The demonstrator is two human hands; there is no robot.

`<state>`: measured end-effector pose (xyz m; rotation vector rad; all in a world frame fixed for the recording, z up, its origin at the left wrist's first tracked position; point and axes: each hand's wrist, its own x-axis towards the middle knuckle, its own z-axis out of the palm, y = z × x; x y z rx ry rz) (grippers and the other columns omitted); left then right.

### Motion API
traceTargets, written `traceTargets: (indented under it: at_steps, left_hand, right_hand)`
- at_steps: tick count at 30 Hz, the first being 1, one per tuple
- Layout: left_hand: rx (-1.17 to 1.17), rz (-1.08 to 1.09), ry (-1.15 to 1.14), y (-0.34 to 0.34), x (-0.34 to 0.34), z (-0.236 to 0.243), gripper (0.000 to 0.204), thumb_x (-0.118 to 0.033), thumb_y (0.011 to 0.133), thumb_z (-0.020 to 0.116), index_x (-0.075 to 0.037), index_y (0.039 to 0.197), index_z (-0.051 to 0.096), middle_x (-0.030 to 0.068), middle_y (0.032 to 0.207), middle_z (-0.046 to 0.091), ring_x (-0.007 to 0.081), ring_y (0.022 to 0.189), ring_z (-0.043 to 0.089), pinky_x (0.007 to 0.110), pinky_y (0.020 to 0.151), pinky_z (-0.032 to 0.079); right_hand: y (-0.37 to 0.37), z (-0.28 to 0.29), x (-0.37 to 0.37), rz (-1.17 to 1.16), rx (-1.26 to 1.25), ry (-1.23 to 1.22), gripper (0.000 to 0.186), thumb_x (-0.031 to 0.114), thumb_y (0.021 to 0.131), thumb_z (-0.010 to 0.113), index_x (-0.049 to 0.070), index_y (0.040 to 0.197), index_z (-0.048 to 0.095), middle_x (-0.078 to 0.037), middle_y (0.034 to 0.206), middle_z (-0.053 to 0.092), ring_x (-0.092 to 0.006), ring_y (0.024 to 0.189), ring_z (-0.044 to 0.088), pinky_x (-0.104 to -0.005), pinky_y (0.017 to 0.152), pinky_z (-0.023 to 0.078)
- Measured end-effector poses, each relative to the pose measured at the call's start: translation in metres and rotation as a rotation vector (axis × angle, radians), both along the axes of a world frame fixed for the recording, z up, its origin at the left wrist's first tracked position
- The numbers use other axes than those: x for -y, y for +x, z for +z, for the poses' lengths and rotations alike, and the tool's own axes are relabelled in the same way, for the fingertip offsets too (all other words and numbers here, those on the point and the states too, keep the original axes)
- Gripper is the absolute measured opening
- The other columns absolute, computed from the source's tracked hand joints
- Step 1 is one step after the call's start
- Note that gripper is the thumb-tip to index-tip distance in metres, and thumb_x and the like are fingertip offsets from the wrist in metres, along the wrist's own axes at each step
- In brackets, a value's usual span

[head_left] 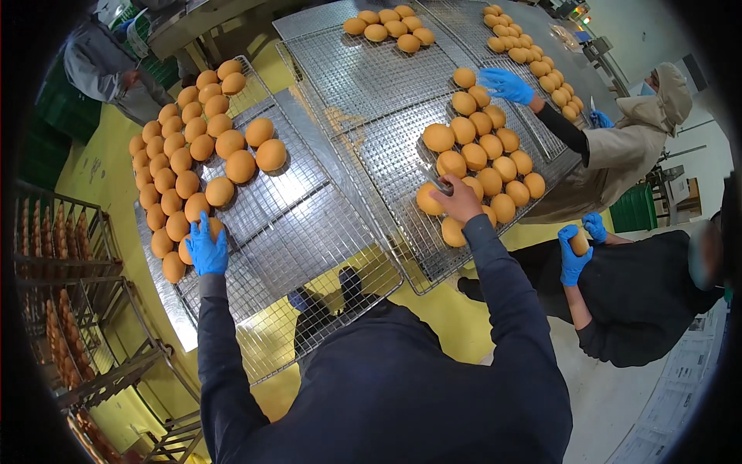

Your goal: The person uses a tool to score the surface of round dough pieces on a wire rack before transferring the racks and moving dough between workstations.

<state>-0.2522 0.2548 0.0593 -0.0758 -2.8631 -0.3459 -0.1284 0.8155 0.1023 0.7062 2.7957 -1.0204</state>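
Blue-gloved, my left hand (207, 249) reaches to the near end of a group of round golden-brown buns (187, 184) on the left wire rack (309, 255). Its fingers are apart and touch the buns there, with no bun lifted. My right hand (462, 201) is bare and closed around a slim shiny metal tool (442, 184), whose exact kind I cannot make out. That hand is over the right wire rack (402, 209), just beside a bun (430, 199) at the near left of another group of buns (489, 147).
At the right, a co-worker's blue-gloved hand (506, 83) reaches over the buns. Nearer, another person's gloved hand (573, 255) holds a bun. More buns (390, 27) lie on the far racks. A rack trolley (69, 271) stands left; green crates (634, 207) are at right.
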Motion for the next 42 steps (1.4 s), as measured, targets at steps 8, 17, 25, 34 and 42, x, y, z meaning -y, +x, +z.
traceTargets:
  at_steps: [8,17,25,34,42]
  left_hand:
    - [0.079,-0.140,0.277,0.077,-0.060,-0.008,0.058,-0.019,0.079,0.076,-0.003,0.130,0.054,0.0209,0.127,0.055,0.0372,0.117,0.052,0.045,0.099,0.044]
    - [0.834,-0.047,2.354,0.129,-0.140,0.074,0.068,-0.055,0.099,0.036,0.001,0.136,0.044,0.0238,0.128,0.057,0.0369,0.113,0.060,0.043,0.084,0.056]
    - [0.770,0.129,2.285,0.152,-0.157,0.082,0.067,-0.056,0.099,0.036,-0.001,0.136,0.046,0.0209,0.121,0.061,0.0348,0.105,0.064,0.042,0.076,0.058]
    - [0.766,0.123,2.309,0.150,-0.151,0.086,0.065,-0.055,0.100,0.034,-0.002,0.134,0.047,0.0166,0.118,0.063,0.0325,0.103,0.065,0.039,0.072,0.057]
    - [0.836,0.175,2.316,0.158,-0.150,0.075,0.065,-0.056,0.099,0.035,-0.002,0.133,0.049,0.0155,0.115,0.064,0.0320,0.101,0.065,0.037,0.069,0.057]
  right_hand:
    - [0.022,0.011,0.011,0.178,-0.169,0.274,0.040,0.021,0.080,0.072,0.010,0.118,0.062,-0.013,0.115,0.061,-0.0287,0.104,0.062,-0.0394,0.088,0.049]
    - [0.021,0.046,0.107,0.143,-0.292,-0.145,0.021,0.016,0.092,0.058,-0.001,0.104,0.062,-0.016,0.095,0.066,-0.0295,0.086,0.066,-0.0369,0.075,0.049]
    - [0.039,0.096,0.220,0.467,-0.365,-0.170,0.014,0.018,0.086,0.066,0.008,0.077,0.069,-0.009,0.069,0.058,-0.0319,0.060,0.058,-0.0400,0.053,0.041]
    - [0.046,0.119,0.211,0.538,-0.397,-0.136,0.016,0.022,0.085,0.067,0.010,0.077,0.072,-0.010,0.068,0.060,-0.0317,0.059,0.059,-0.0406,0.051,0.041]
    - [0.044,0.122,0.204,0.572,-0.344,-0.117,0.012,0.016,0.083,0.069,0.007,0.077,0.072,-0.011,0.068,0.061,-0.0334,0.060,0.059,-0.0387,0.052,0.042]
